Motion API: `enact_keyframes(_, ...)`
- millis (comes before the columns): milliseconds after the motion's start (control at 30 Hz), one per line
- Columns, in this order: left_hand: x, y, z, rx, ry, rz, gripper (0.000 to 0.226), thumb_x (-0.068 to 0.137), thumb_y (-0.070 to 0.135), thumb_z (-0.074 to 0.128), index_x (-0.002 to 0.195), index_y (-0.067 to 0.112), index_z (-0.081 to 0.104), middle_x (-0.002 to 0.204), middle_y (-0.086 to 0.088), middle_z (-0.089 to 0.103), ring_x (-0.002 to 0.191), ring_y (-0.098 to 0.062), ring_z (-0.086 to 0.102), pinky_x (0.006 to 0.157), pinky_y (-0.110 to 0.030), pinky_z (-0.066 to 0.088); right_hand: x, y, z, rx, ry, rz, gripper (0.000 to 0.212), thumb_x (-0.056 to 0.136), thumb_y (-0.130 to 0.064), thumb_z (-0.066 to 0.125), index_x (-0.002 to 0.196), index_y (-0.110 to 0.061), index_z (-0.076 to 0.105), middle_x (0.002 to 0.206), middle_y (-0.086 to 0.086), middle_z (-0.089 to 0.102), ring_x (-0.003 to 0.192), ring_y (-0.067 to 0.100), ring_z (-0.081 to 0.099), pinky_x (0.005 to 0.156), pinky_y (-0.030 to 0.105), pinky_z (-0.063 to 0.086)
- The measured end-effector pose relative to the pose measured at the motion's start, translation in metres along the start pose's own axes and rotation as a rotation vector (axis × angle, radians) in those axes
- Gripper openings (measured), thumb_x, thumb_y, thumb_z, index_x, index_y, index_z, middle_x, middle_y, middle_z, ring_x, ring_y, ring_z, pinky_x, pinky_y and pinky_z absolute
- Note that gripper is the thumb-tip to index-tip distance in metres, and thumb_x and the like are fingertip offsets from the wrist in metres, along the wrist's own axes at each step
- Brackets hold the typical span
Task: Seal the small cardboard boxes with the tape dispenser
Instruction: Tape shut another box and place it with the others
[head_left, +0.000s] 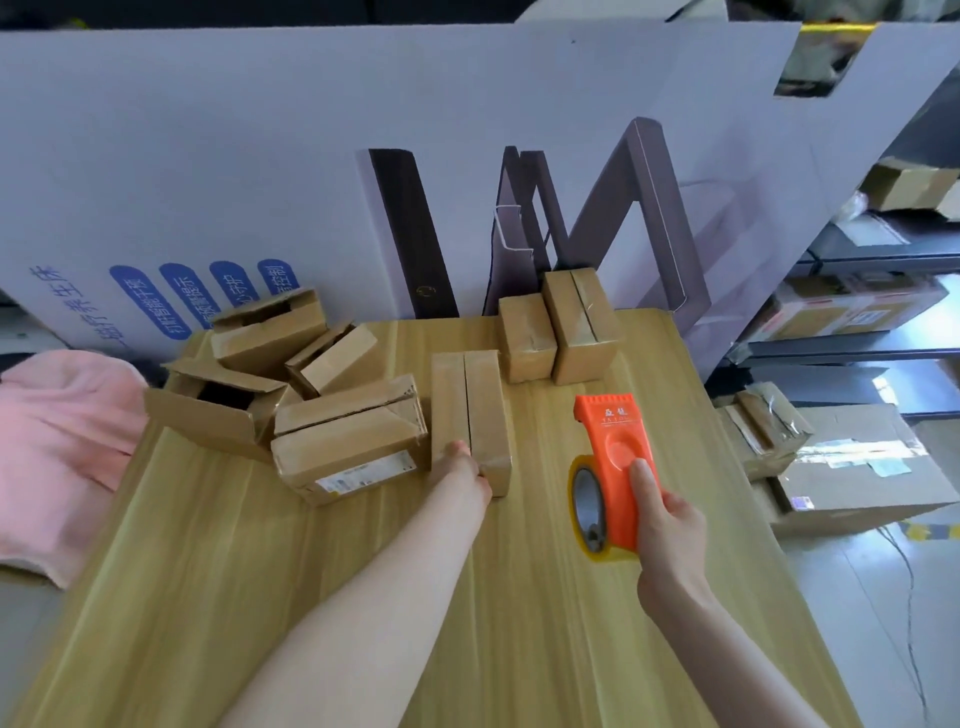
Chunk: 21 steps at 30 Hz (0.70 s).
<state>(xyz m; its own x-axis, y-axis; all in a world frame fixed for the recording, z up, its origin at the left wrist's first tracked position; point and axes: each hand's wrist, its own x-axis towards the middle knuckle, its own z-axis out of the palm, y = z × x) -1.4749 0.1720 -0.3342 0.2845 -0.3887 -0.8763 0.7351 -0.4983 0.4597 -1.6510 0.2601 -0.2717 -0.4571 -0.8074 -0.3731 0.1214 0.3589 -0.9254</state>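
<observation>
An orange tape dispenser with a roll of clear tape is held by my right hand, thumb pressed on its flat side, just above the wooden table. My left hand grips the near end of a small upright cardboard box with closed flaps and a visible centre seam. Two more closed small boxes stand at the far edge. To the left lies a pile of boxes, some with open flaps, one bearing a white label.
A large white printed cardboard sheet stands behind the table like a wall. Pink cloth lies at the left edge. Bigger taped cartons and shelving sit on the floor to the right.
</observation>
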Motion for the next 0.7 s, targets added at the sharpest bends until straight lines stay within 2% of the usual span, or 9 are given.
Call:
enact_keyframes(67, 0.01, 0.01, 0.028, -0.009, 0.045, 0.043, 0.017, 0.096, 0.03, 0.053, 0.099, 0.014, 0.05, 0.1, -0.006, 0.053, 0.096, -0.024, 0.051, 0.085, -0.037, 0.046, 0.024, -0.005, 0.001, 0.005, -0.025, -0.001, 0.044, 0.091, -0.038, 0.063, 0.061, -0.007, 0.053, 0.036, -0.008, 0.048, 0.031, 0.007, 0.046, 0.031, 0.012, 0.033)
enact_keyframes(133, 0.018, 0.017, 0.053, 0.013, 0.074, 0.093, 0.015, 0.096, 0.03, 0.054, 0.095, 0.016, 0.048, 0.085, -0.003, 0.049, 0.083, -0.022, 0.05, 0.072, -0.032, 0.047, 0.046, -0.009, 0.002, 0.018, -0.052, 0.0, 0.044, 0.092, -0.034, 0.063, 0.059, -0.007, 0.051, 0.034, -0.006, 0.048, 0.026, 0.004, 0.044, 0.029, 0.011, 0.031)
enact_keyframes(200, 0.025, 0.023, 0.075, 0.019, 0.079, 0.12, 0.015, 0.098, 0.031, 0.052, 0.095, 0.017, 0.049, 0.084, 0.0, 0.048, 0.076, -0.02, 0.048, 0.064, -0.029, 0.045, 0.064, -0.012, 0.001, 0.009, -0.069, 0.003, 0.044, 0.092, -0.034, 0.063, 0.059, -0.006, 0.051, 0.034, -0.005, 0.049, 0.026, 0.004, 0.044, 0.029, 0.012, 0.032)
enact_keyframes(333, 0.038, 0.037, 0.111, -0.029, 0.051, 0.125, 0.03, 0.097, 0.032, 0.052, 0.121, 0.013, 0.052, 0.105, -0.006, 0.047, 0.109, -0.029, 0.051, 0.092, -0.037, 0.046, 0.093, -0.012, -0.003, 0.024, -0.102, 0.021, 0.042, 0.092, -0.032, 0.063, 0.062, -0.004, 0.054, 0.037, -0.002, 0.052, 0.027, 0.007, 0.048, 0.028, 0.016, 0.035)
enact_keyframes(367, 0.043, 0.041, 0.116, -0.029, 0.054, 0.125, 0.032, 0.097, 0.032, 0.054, 0.122, 0.012, 0.051, 0.106, -0.007, 0.048, 0.116, -0.03, 0.051, 0.095, -0.038, 0.046, 0.099, -0.012, -0.004, 0.017, -0.106, 0.021, 0.042, 0.092, -0.033, 0.063, 0.062, -0.004, 0.054, 0.037, -0.002, 0.052, 0.027, 0.007, 0.048, 0.029, 0.016, 0.036)
enact_keyframes(433, 0.052, 0.049, 0.124, -0.011, 0.051, 0.131, 0.023, 0.096, 0.032, 0.056, 0.108, 0.013, 0.051, 0.104, -0.007, 0.05, 0.119, -0.031, 0.05, 0.094, -0.037, 0.047, 0.109, -0.012, -0.006, -0.002, -0.113, 0.026, 0.042, 0.091, -0.034, 0.063, 0.062, -0.005, 0.053, 0.037, -0.003, 0.052, 0.027, 0.007, 0.048, 0.029, 0.015, 0.036)
enact_keyframes(500, 0.058, 0.057, 0.129, 0.023, 0.041, 0.134, 0.022, 0.095, 0.033, 0.056, 0.105, 0.014, 0.049, 0.115, -0.01, 0.053, 0.12, -0.032, 0.049, 0.095, -0.038, 0.047, 0.118, -0.009, -0.007, -0.015, -0.125, 0.036, 0.043, 0.091, -0.035, 0.063, 0.062, -0.004, 0.054, 0.038, -0.004, 0.052, 0.028, 0.007, 0.047, 0.03, 0.016, 0.036)
enact_keyframes(600, 0.068, 0.065, 0.135, 0.048, 0.015, 0.149, 0.046, 0.092, 0.033, 0.061, 0.132, 0.016, 0.046, 0.136, -0.011, 0.045, 0.127, -0.033, 0.044, 0.1, -0.042, 0.046, 0.127, -0.006, -0.01, -0.057, -0.159, 0.031, 0.045, 0.089, -0.043, 0.062, 0.063, -0.007, 0.053, 0.044, -0.003, 0.049, 0.038, 0.01, 0.044, 0.04, 0.021, 0.038)
enact_keyframes(700, 0.075, 0.069, 0.133, 0.052, 0.003, 0.153, 0.061, 0.087, 0.034, 0.068, 0.139, 0.019, 0.041, 0.142, -0.01, 0.041, 0.129, -0.032, 0.042, 0.1, -0.043, 0.048, 0.129, -0.006, -0.011, -0.039, -0.167, 0.032, 0.046, 0.09, -0.04, 0.062, 0.057, -0.009, 0.053, 0.041, -0.004, 0.05, 0.033, 0.008, 0.045, 0.034, 0.016, 0.037)
